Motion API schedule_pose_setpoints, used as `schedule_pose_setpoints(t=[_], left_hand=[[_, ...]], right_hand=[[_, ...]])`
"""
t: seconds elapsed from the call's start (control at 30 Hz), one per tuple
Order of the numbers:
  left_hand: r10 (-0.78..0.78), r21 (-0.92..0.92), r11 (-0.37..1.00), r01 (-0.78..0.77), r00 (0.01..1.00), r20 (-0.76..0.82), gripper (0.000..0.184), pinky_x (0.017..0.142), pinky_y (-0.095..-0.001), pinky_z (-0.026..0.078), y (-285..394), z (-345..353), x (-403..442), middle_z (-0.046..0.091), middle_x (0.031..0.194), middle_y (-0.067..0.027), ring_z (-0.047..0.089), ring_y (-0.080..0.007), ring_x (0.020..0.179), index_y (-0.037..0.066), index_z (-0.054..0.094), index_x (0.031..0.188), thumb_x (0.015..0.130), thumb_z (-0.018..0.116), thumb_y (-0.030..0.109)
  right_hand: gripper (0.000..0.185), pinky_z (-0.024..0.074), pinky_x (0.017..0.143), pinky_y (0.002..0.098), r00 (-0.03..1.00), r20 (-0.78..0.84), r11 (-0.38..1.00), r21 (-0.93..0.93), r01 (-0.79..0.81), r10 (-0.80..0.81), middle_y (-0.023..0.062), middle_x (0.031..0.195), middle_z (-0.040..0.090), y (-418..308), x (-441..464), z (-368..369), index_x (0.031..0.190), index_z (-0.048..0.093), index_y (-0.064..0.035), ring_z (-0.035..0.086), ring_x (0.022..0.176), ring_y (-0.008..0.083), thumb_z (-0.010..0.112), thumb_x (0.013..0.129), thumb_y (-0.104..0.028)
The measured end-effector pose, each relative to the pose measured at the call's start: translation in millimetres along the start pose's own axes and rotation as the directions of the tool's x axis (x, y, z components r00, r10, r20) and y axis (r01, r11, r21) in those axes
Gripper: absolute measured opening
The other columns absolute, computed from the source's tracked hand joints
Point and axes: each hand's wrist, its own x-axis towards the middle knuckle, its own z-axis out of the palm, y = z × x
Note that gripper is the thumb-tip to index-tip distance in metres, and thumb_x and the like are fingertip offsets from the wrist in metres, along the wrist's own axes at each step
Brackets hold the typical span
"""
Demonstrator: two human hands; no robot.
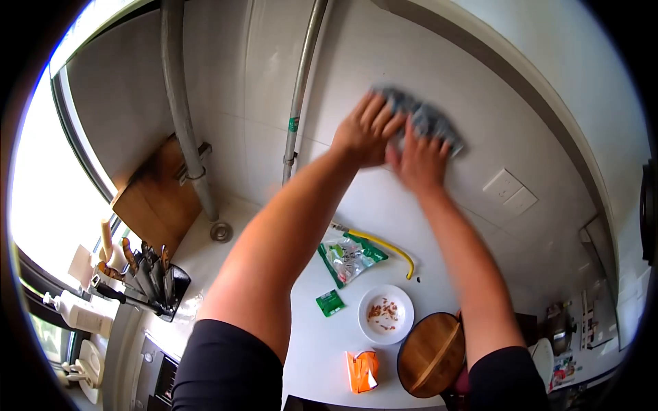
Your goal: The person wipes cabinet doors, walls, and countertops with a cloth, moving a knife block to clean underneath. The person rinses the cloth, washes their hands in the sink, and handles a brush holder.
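Both arms reach up to the tiled wall (356, 75), where a grey-blue cloth (432, 123) lies pressed against the tiles. My left hand (369, 130) is at the cloth's left end, its fingers bent over the edge. Close beside it, my right hand (421, 161) holds the lower part of the cloth, with its fingertips on the fabric. The cloth and the fingers are slightly blurred. A double wall socket (510, 192) sits to the right of the right hand.
Below are a white bowl (386, 294) with brown bits, a green-white bag (349, 257), a yellow hose (384, 243), an orange packet (362, 371) and a round wooden lid (418, 349). A knife block (175, 294), cutting board (161, 198) and metal pipes (179, 89) stand left.
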Motion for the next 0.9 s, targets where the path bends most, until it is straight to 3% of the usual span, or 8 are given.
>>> schedule_pose_setpoints(t=[0.07, 0.3, 0.37, 0.47, 0.57, 0.67, 0.73, 0.9], left_hand=[[0.03, -0.074, 0.997, -0.007, 0.95, 0.312, 0.084, 0.13, -0.0519, 0.009, 27, 16, -68, 0.048, 0.153, -0.0092, 0.03, -0.0334, 0.152, 0.02, 0.047, 0.154, 0.084, 0.061, 0.065], [0.013, -0.168, 0.986, 0.018, 0.983, 0.184, 0.076, 0.126, -0.0557, 0.021, 63, 53, -126, 0.053, 0.147, -0.0099, 0.038, -0.035, 0.146, 0.017, 0.056, 0.146, 0.085, 0.064, 0.061], [-0.013, -0.182, 0.983, 0.003, 0.998, -0.055, 0.073, 0.125, -0.0552, 0.026, 29, 37, -73, 0.054, 0.147, -0.0103, 0.043, -0.0344, 0.143, 0.015, 0.055, 0.145, 0.085, 0.065, 0.055], [-0.116, -0.106, 0.99, 0.095, 0.971, -0.209, 0.068, 0.124, -0.0525, 0.029, -19, -10, 30, 0.054, 0.146, -0.0128, 0.045, -0.0346, 0.142, 0.012, 0.056, 0.142, 0.084, 0.065, 0.046], [-0.188, -0.65, 0.755, 0.083, 0.978, -0.094, 0.065, 0.126, -0.0513, 0.024, -60, -11, 81, 0.05, 0.15, -0.0158, 0.038, -0.0346, 0.148, 0.01, 0.05, 0.146, 0.09, 0.056, 0.041], [-0.191, -0.378, 0.916, 0.138, 0.976, -0.106, 0.066, 0.128, -0.0519, 0.017, -57, -19, 66, 0.048, 0.152, -0.0172, 0.032, -0.0366, 0.152, 0.01, 0.045, 0.15, 0.092, 0.05, 0.041], [-0.192, -0.004, 0.981, 0.193, 0.972, -0.137, 0.068, 0.129, -0.0532, 0.016, -36, -7, 14, 0.048, 0.151, -0.0193, 0.031, -0.0411, 0.152, 0.01, 0.045, 0.151, 0.091, 0.051, 0.042], [-0.189, -0.152, 0.963, 0.222, 0.96, 0.205, 0.076, 0.129, -0.0544, 0.015, 34, 36, -122, 0.05, 0.147, -0.0231, 0.03, -0.0445, 0.151, 0.007, 0.052, 0.143, 0.086, 0.064, 0.056]], right_hand=[[0.077, 0.0379, 0.103, 0.0589, 0.955, 0.293, 0.997, 0.071, 0.024, -0.044, 0.0173, 0.113, 0.071, -26, -64, 35, 0.149, 0.051, -0.0103, 0.064, 0.106, 0.036, 0.056, 0.093, -0.062], [0.072, 0.0309, 0.113, 0.0616, 0.939, 0.342, 0.983, 0.177, -0.036, -0.027, 0.0198, 0.125, 0.067, -27, -124, 51, 0.143, 0.06, -0.0108, 0.056, 0.122, 0.0388, 0.057, 0.093, -0.063], [0.06, 0.0344, 0.109, 0.0611, 0.999, -0.021, 0.992, 0.119, 0.037, -0.035, 0.0175, 0.105, 0.073, -7, -64, 26, 0.125, 0.073, -0.0118, 0.061, 0.11, 0.0362, 0.056, 0.094, -0.061], [0.07, 0.0366, 0.102, 0.0585, 0.975, -0.224, 0.992, 0.12, 0.029, -0.001, 0.0186, 0.111, 0.072, 13, 33, -17, 0.155, 0.048, -0.015, 0.061, 0.105, 0.0389, 0.053, 0.098, -0.057], [0.067, 0.0328, 0.105, 0.0575, 0.917, -0.395, 0.989, 0.151, 0.0, 0.06, 0.0161, 0.115, 0.072, 7, 99, -46, 0.157, 0.044, -0.0171, 0.059, 0.112, 0.0389, 0.051, 0.1, -0.052], [0.061, 0.0303, 0.11, 0.059, 0.88, -0.458, 0.964, 0.264, -0.003, 0.128, 0.0132, 0.118, 0.072, -11, 100, -35, 0.149, 0.055, -0.0151, 0.06, 0.116, 0.0377, 0.05, 0.099, -0.049], [0.056, 0.0295, 0.113, 0.0605, 1.0, -0.017, 0.983, 0.18, 0.022, -0.019, 0.0128, 0.117, 0.072, -22, 61, -26, 0.135, 0.066, -0.0119, 0.061, 0.115, 0.0355, 0.05, 0.099, -0.051], [0.054, 0.0298, 0.116, 0.0554, 0.913, 0.347, 0.96, 0.246, 0.133, -0.215, 0.009, 0.122, 0.072, -42, -69, 31, 0.128, 0.07, -0.0148, 0.064, 0.116, 0.0295, 0.054, 0.095, -0.055]])
